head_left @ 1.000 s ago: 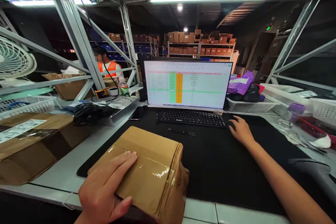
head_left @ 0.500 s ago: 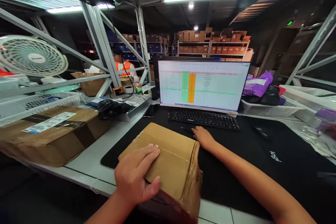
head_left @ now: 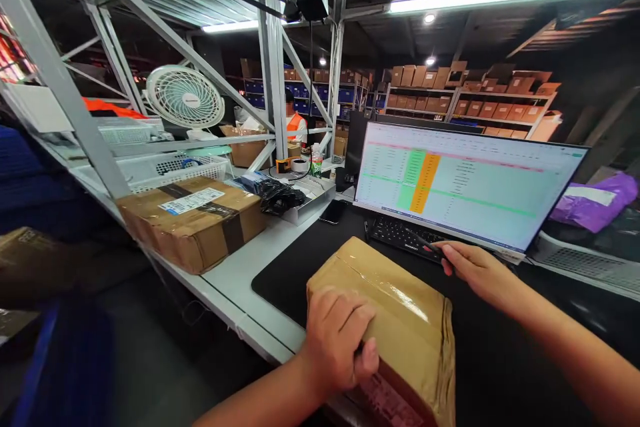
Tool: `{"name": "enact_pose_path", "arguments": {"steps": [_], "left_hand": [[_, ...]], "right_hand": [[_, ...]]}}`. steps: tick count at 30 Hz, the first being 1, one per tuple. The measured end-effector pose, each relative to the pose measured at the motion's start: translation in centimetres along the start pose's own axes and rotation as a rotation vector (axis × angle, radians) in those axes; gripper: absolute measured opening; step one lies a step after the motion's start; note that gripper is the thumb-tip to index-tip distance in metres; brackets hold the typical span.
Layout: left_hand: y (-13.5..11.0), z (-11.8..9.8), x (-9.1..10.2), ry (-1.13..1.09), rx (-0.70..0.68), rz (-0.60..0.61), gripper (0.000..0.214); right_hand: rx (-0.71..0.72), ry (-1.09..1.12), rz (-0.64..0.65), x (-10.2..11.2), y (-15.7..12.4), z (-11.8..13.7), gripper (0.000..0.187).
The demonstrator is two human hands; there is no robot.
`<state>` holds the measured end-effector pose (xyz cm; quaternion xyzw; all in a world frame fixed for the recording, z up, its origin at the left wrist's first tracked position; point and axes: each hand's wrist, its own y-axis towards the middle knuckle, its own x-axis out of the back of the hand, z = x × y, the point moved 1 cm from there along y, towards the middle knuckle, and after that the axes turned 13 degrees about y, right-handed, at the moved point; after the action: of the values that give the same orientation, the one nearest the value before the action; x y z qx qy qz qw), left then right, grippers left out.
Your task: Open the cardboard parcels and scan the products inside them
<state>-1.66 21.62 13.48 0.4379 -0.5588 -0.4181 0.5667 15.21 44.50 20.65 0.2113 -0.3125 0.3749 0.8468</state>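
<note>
A taped brown cardboard box [head_left: 387,293] sits tilted at the near edge of the black desk mat [head_left: 285,280]. My left hand [head_left: 337,337] is closed over its near left edge, fingers curled on the top and thumb at the side. In my right hand [head_left: 463,263] is a thin dark pen-like tool [head_left: 423,238], pinched between thumb and fingers, its tip pointing left over the keyboard [head_left: 395,233]. Its exact kind is too small to tell. Behind the keyboard stands a monitor [head_left: 470,180] showing a spreadsheet.
Left on the table lies a larger labelled carton [head_left: 205,233], beside black plastic bags [head_left: 283,197] and a metal tray [head_left: 310,203]. A phone [head_left: 333,211] rests on the mat. A purple parcel [head_left: 595,203] is at right. A fan [head_left: 186,97] and a co-worker in an orange vest [head_left: 296,125] are farther back.
My right hand has lifted off the mat with the thin dark tool. My left hand's fingers have curled more tightly on the box. The view has turned left.
</note>
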Motion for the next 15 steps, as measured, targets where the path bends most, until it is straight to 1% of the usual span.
{"name": "enact_pose_path", "arguments": {"steps": [1,3,5,7,9,11,13,15], "left_hand": [[0.1,0.0,-0.3,0.005,0.003,-0.001,0.035],[0.4,-0.1,-0.7,0.014,0.008,0.001,0.031],[0.6,-0.1,-1.0,0.008,0.015,0.005,0.027],[0.7,-0.2,-1.0,-0.003,0.021,0.001,0.026],[0.7,-0.2,-0.8,-0.015,0.018,-0.004,0.026],[0.6,-0.1,-0.6,-0.023,0.011,-0.008,0.026],[0.5,0.0,-0.5,-0.027,0.004,-0.009,0.026],[0.4,0.1,-0.4,-0.034,0.001,-0.01,0.026]], "right_hand": [[0.046,-0.055,0.029,0.0,-0.5,2.0,0.051],[0.106,-0.219,0.082,-0.7,-1.1,5.9,0.039],[0.128,-0.424,0.091,-2.0,-1.3,9.2,0.028],[0.126,-0.62,0.096,-3.4,-0.9,11.7,0.025],[0.149,-0.735,0.13,-4.6,-0.3,13.4,0.025],[0.183,-0.774,0.185,-5.5,0.3,14.5,0.028],[0.209,-0.788,0.243,-6.0,0.6,15.3,0.03],[0.196,-0.818,0.304,-6.1,0.5,16.2,0.03]]}}
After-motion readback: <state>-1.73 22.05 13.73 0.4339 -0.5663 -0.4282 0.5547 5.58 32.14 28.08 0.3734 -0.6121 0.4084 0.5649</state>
